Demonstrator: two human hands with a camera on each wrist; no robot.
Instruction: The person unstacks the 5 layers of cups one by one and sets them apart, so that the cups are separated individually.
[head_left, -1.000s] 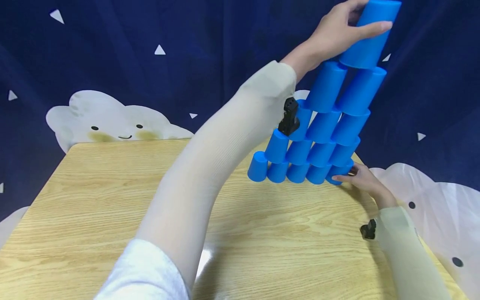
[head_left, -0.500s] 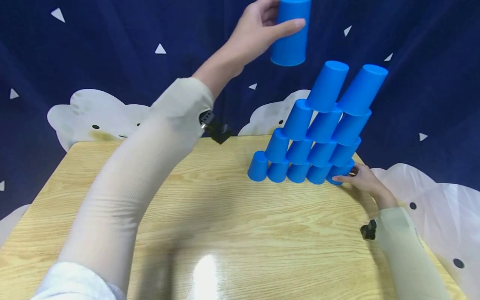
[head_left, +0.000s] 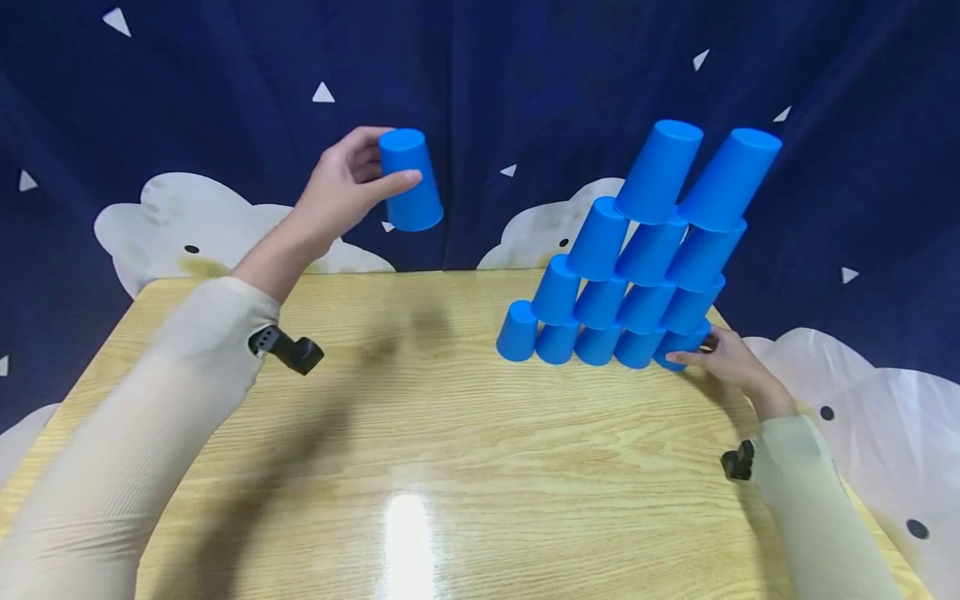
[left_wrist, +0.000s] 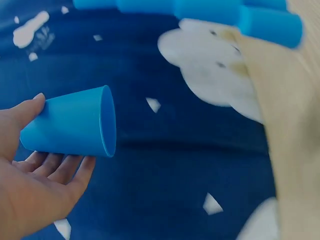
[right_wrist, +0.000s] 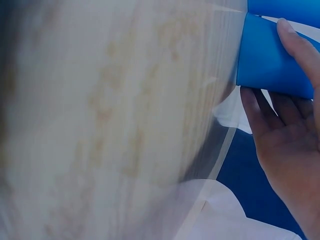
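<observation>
1 blue cup [head_left: 412, 208] is in the air, mouth downward, to the left of the stack [head_left: 649, 250] and well apart from it. The left hand [head_left: 337, 187] has hold of it: the grip is spread as wide as the cup, thumb on 1 side and fingers on the opposite side, which seems chosen to leave the rim free. The stack has rows of 5, 4, 3 and 2 cups, all mouth downward; each upper cup sits across 2 lower ones, presumably so that its weight is shared. At the right end of the bottom row, the right hand [head_left: 723, 358] holds the end cup [head_left: 677, 343] between thumb and fingers, its grip as wide as that cup, probably for steadying. Below is the wooden desk [head_left: 487, 467]; behind hangs a dark blue curtain [head_left: 480, 100].
</observation>
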